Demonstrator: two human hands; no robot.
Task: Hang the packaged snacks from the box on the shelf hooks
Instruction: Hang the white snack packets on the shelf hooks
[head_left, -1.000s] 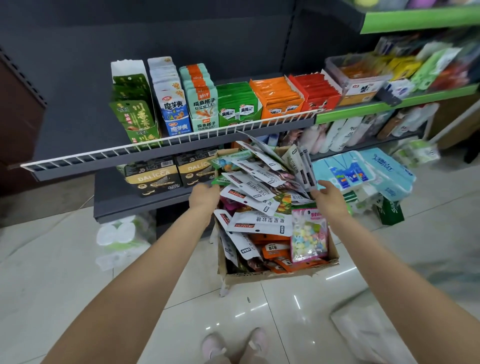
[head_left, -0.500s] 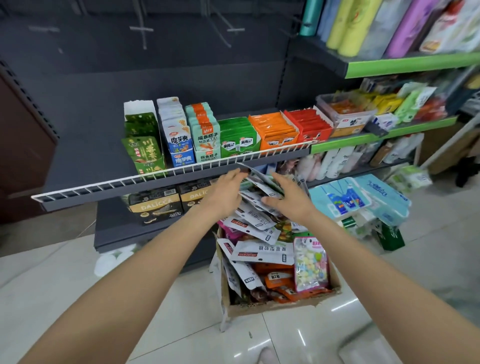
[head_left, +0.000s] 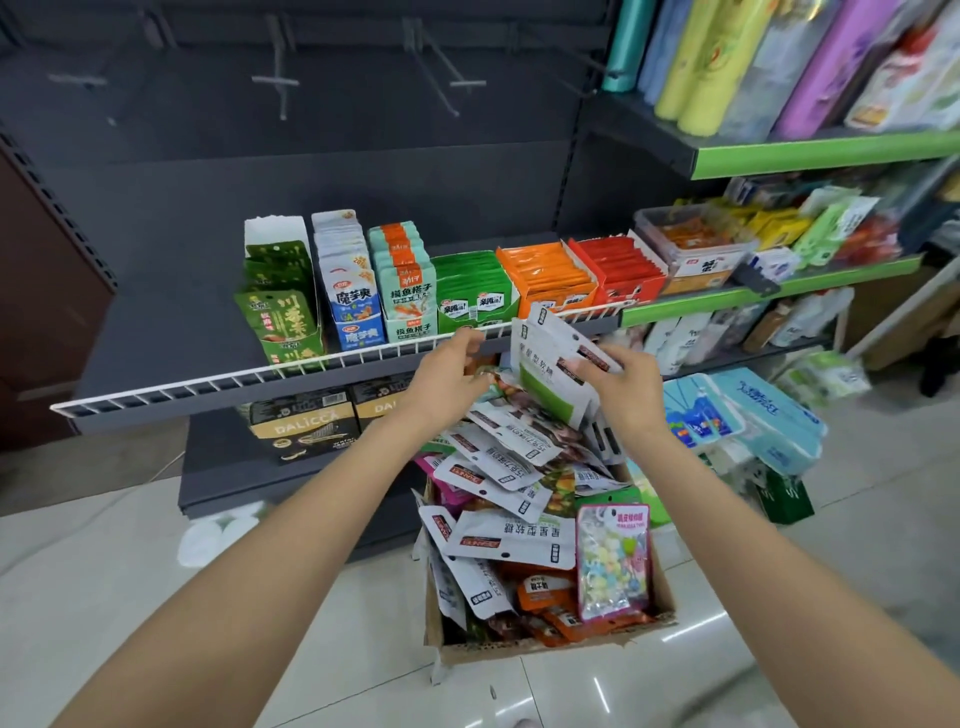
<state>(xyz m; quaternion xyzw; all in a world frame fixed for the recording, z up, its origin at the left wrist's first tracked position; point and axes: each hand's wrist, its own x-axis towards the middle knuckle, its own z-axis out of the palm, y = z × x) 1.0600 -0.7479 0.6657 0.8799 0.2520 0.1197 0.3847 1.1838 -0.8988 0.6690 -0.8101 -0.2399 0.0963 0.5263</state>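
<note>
White glossy snack packets (head_left: 553, 358) fanned in the right hand (head_left: 626, 395), lifted above the box (head_left: 550, 642).

Flat, rectangular pouches with a green band, pinched between right thumb and fingers; the left hand (head_left: 444, 376), fingers loosely spread, reaches toward them from 9 o'clock. Below, at 6 o'clock, the brown cardboard box brims with crinkled packets. Thin metal hooks (head_left: 280, 78) jut from the dark back panel at 12 o'clock, above a white wire rail (head_left: 291, 366).
</note>
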